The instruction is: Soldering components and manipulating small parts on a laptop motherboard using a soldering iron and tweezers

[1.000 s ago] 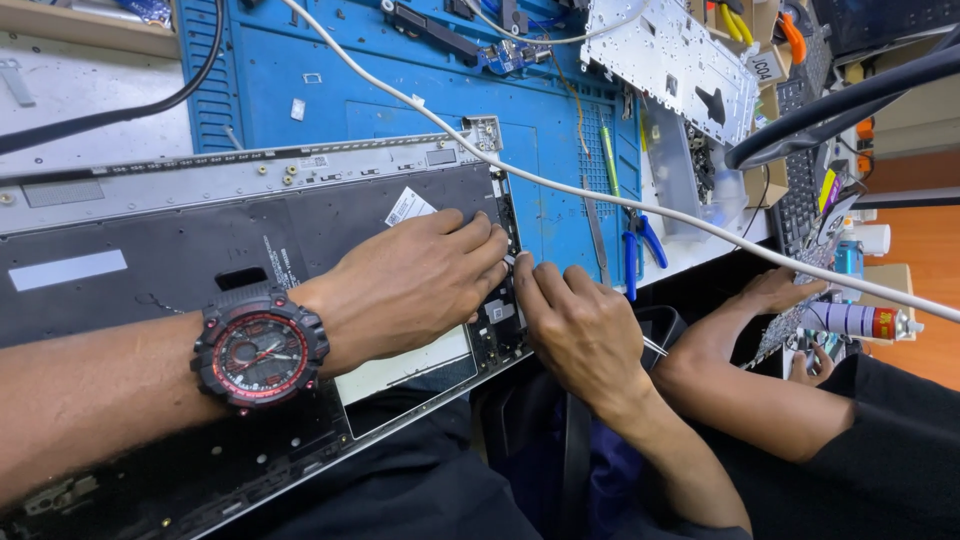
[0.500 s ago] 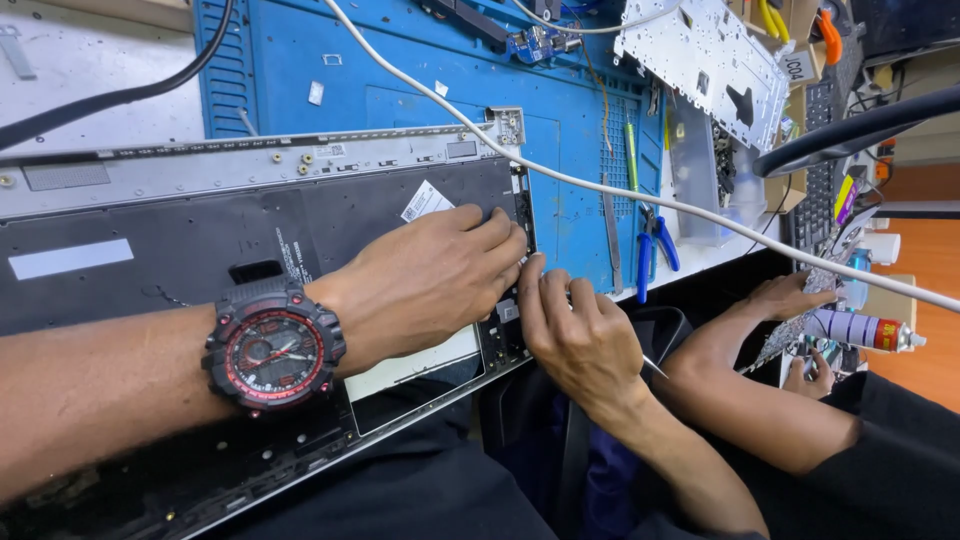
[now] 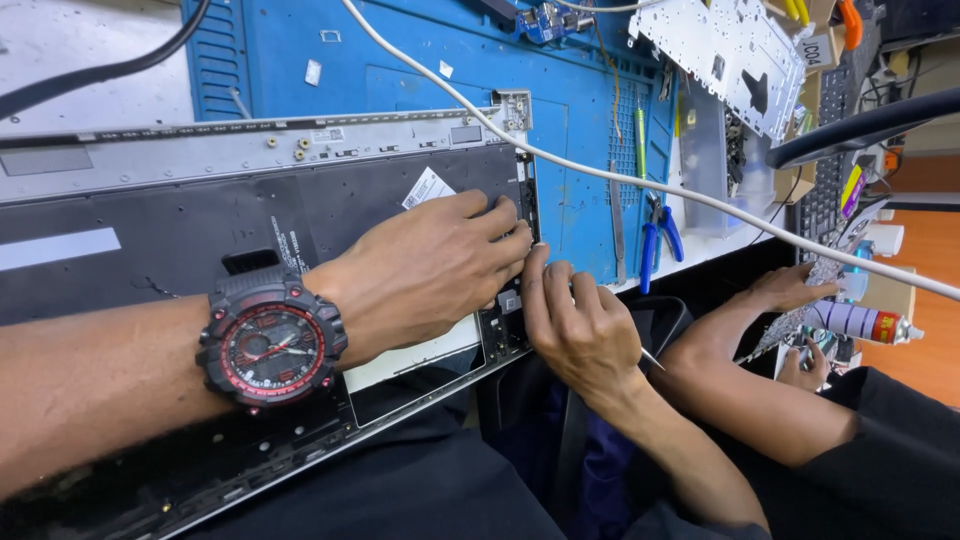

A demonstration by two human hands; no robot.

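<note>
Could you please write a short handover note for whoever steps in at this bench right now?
Left hand: lies flat on the dark inner face of the opened laptop shell, fingertips at its right edge; holds nothing.
Right hand: fingers pinch at that same edge; a thin pointed tool sticks out behind the palm.
Things: the shell lies half on the blue mat; blue-handled pliers lie on the mat to the right. A co-worker's hands work at the far right, separately.
Done: the shell is open and stripped.
Left: the right-edge part is not yet off.
</note>
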